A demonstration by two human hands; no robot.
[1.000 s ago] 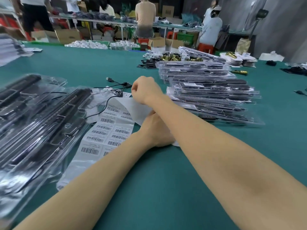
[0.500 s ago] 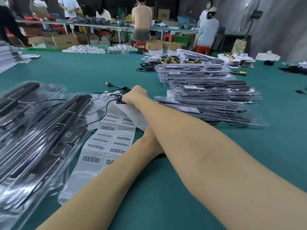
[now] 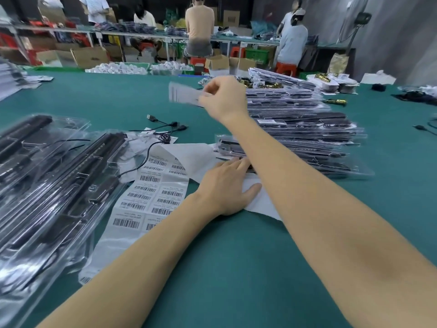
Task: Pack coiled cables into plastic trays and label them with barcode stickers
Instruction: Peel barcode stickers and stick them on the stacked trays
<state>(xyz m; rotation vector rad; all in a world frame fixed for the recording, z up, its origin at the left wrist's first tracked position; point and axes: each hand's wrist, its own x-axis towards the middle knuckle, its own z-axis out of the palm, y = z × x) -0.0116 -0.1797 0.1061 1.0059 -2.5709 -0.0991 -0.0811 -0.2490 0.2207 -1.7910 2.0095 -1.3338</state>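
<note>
While the left hand (image 3: 227, 188) lies flat, fingers spread, on glossy white backing paper (image 3: 189, 155), the right hand (image 3: 224, 98) pinches a blurred rectangular barcode sticker (image 3: 183, 95) above green felt table (image 3: 236, 268).

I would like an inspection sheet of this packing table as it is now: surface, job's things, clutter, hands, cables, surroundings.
Surface: green table, bare in the foreground.
Job's things: barcode sticker sheet lies flat at centre; filled plastic trays on the left; stack of packed trays on the right.
Clutter: brass-coloured parts and white packets beyond the stack.
Hands: left hand presses flat on the white backing paper; right hand is raised, pinching a blurred white strip.
Cables: loose black USB cable beside the sheet.
Surroundings: several people at a far bench, cardboard boxes, red stools.
</note>
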